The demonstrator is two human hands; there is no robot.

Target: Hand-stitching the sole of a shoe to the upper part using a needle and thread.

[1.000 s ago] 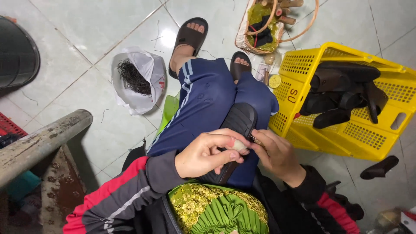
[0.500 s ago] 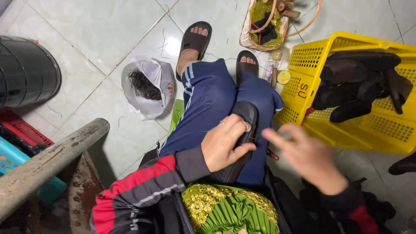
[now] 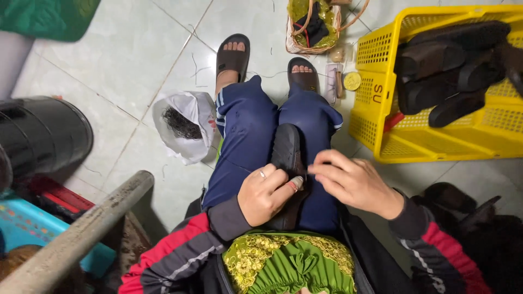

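Note:
I sit with a black shoe sole (image 3: 286, 152) lying lengthwise on my lap, between my blue trouser legs. My left hand (image 3: 265, 193) is closed around the sole's near end and presses it against my thigh; a ring shows on one finger. My right hand (image 3: 353, 182) sits just right of the sole, thumb and forefinger pinched together at its edge. What they pinch is too small to make out.
A yellow plastic basket (image 3: 381, 133) with several black soles stands at the right. A white bag (image 3: 185, 128) of dark scraps lies left of my leg. A small woven basket (image 3: 313, 24) and a round yellow tin (image 3: 352, 81) sit by my sandalled feet. A black drum (image 3: 41, 136) and a grey pipe (image 3: 81, 234) are at the left.
My right hand swung out to the right and has come back to the sole's edge, fingers pinched. My left hand has kept its hold on the sole. The view has shifted.

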